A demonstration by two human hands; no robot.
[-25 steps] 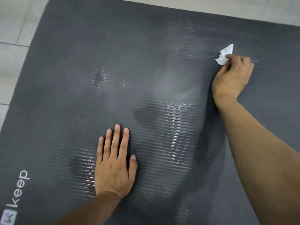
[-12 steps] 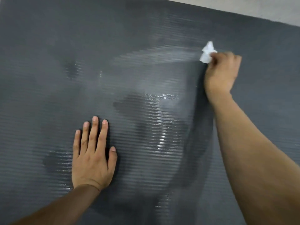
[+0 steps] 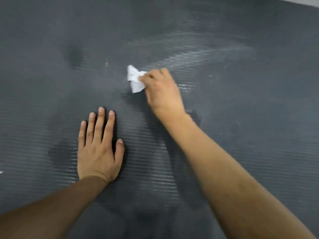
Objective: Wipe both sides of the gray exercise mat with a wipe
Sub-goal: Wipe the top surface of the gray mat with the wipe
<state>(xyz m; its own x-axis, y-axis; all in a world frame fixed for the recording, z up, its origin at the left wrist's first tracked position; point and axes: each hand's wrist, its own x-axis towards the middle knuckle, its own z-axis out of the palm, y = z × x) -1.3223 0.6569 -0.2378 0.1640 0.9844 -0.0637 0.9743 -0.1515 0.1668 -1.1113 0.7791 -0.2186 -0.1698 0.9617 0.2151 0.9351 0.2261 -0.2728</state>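
Nearest you, both of your bare forearms reach out over the gray exercise mat (image 3: 241,118), whose ribbed surface fills almost the whole view. Your left hand (image 3: 99,149) lies flat on the mat, palm down. Its fingers (image 3: 101,121) are straight and close together and the thumb sits slightly out to the side; it holds nothing. A darker damp patch (image 3: 58,152) shows on the ribs just to the left of that hand.

Farther out and to the right, your right hand (image 3: 162,90) is down at the mat with its fingers curled in, gripping the white wipe (image 3: 135,80). The wipe is crumpled into a wad. Most of the visible part sticks out past your fingertips on the left side of the hand, and the rest is tucked under your curled fingers and hidden by them. The wad lies against the mat, near the middle of the view and beyond the tips of your left fingers, well apart from them. The right hand is blurred, so you cannot make out each finger.

Beyond the right hand, a shiny wet streak (image 3: 198,56) runs across the ribs to the right. A small dark spot (image 3: 74,56) sits at the far left. A sliver of pale floor (image 3: 309,0) shows past the mat's far right corner.
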